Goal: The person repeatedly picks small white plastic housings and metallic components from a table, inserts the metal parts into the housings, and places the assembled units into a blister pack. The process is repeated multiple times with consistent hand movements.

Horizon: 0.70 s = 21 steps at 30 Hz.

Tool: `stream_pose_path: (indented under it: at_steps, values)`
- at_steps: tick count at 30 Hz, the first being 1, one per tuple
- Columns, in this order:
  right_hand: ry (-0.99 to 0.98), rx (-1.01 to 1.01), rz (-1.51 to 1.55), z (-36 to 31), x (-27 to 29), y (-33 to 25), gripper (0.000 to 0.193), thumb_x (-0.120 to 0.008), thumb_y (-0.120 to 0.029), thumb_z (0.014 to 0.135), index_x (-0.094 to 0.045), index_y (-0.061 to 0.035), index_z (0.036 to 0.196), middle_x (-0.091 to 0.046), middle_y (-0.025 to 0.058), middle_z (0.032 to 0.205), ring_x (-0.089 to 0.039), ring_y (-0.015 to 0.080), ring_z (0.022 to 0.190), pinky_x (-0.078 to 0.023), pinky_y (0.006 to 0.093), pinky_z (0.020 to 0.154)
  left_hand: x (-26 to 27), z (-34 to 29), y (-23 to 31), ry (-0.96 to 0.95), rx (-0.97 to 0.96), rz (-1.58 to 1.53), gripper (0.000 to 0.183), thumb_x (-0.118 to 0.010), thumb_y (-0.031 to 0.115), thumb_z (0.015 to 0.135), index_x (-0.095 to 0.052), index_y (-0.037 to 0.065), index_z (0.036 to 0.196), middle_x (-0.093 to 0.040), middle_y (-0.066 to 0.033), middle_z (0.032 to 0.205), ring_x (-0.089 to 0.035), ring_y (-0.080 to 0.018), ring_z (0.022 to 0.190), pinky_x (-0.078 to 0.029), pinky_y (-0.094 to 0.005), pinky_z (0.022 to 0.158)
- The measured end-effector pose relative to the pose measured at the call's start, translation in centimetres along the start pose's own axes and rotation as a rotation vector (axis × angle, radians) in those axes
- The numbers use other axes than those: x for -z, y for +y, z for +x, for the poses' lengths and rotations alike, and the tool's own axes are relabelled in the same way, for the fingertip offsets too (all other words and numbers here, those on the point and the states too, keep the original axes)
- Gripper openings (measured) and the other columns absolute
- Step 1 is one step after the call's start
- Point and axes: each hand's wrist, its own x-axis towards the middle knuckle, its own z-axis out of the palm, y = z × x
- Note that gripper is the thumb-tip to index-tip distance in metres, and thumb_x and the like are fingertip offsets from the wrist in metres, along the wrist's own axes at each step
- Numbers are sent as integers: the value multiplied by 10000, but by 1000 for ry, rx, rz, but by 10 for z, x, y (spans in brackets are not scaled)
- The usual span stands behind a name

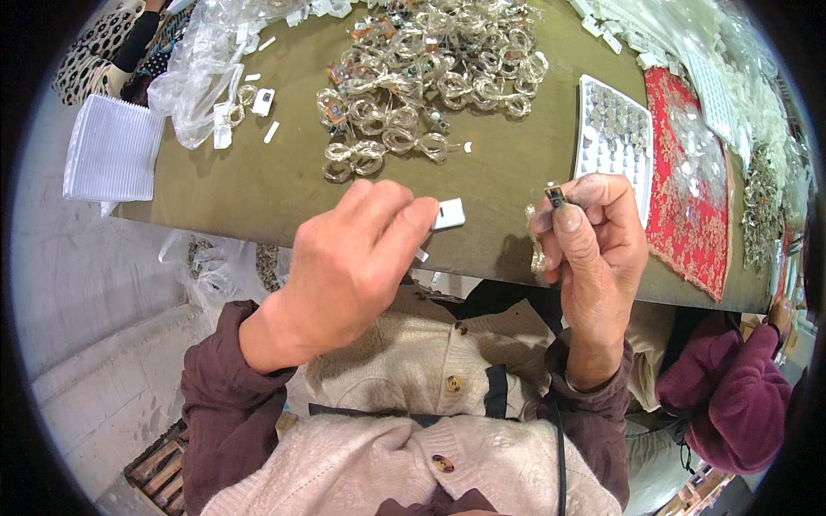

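Observation:
My left hand [348, 262] is closed, back turned up, pinching a small white plastic case [450, 214] at the fingertips above the table's near edge. My right hand [602, 236] is closed too. Between its thumb and forefinger it grips a small dark circuit board [556, 197]. A thin coil of clear-coated wire [538, 249] hangs beside the fingers of that hand. Beyond my hands a pile of similar wire coils [387, 120], some with little boards attached, covers the middle of the olive tabletop [258, 193].
A white tray [585, 168] with round silvery pieces stands on the right, beside a red patterned cloth [688, 249]. Clear plastic bags [194, 86] and white cases [263, 102] lie at left, near a ribbed white stack [112, 155]. Other people's sleeves show far left and at right [731, 396].

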Motion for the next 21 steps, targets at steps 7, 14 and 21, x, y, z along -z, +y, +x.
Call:
stream_pose_path:
  at_steps: [7, 14, 21]
  values:
    - [2, -115, 172, -3, -20, 2, 196, -647, -138, 971, -537, -12, 1072, -619, 35, 840, -556, 54, 663, -418, 172, 560, -13, 19, 15, 168, 659, -1502, 280, -633, 106, 975, -558, -28, 1211, -627, -43, 1073, -599, -78, 897, -547, -256, 755]
    - [19, -141, 224, 1, -35, 3, 208, -658, -165, 965, -545, -27, 1072, -649, 46, 862, -562, 54, 670, -420, 183, 563, -29, 22, 24, 264, 560, -1624, 316, -625, 32, 958, -508, -37, 1244, -619, -85, 1121, -605, -130, 1035, -525, -281, 902]
    - [98, -129, 233, -1, -40, 3, 211, -660, -163, 964, -546, -21, 1069, -636, 35, 861, -568, 58, 682, -433, 188, 578, -39, 24, 27, 380, 498, -1530, 295, -639, -18, 935, -519, -37, 1204, -621, -91, 1123, -618, -140, 1028, -518, -290, 919]
